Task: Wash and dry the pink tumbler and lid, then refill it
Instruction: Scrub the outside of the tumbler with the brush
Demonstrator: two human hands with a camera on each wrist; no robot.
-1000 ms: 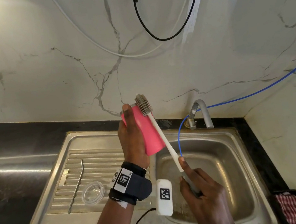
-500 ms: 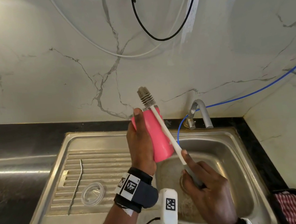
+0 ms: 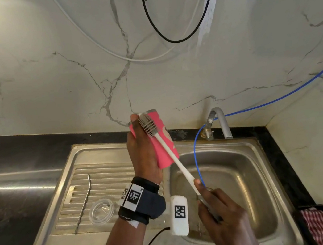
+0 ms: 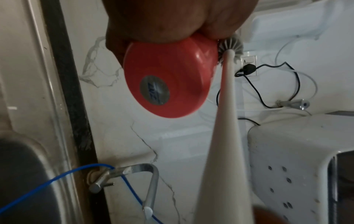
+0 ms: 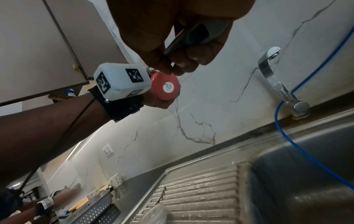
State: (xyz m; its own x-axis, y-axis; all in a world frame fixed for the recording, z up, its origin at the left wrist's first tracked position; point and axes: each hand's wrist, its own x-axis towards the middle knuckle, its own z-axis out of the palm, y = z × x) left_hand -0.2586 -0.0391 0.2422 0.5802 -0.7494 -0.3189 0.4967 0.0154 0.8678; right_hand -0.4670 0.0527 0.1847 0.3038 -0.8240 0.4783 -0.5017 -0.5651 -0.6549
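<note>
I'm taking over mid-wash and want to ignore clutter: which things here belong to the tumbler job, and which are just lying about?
In the job:
- tumbler, held by the left hand
- brush, bristles against its side, held by the right hand
- lid on the drainboard
- tap
- sink

Lying about:
- metal straw
- blue hose
- checked cloth, may serve for drying

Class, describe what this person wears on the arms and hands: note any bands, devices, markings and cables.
Both hands are bare and no sleeves show. The left wrist carries a dark fabric band with white square tags printed in black coded patterns. A white rounded box bearing similar coded squares hangs from the band, and a thin black cable trails from it.
</note>
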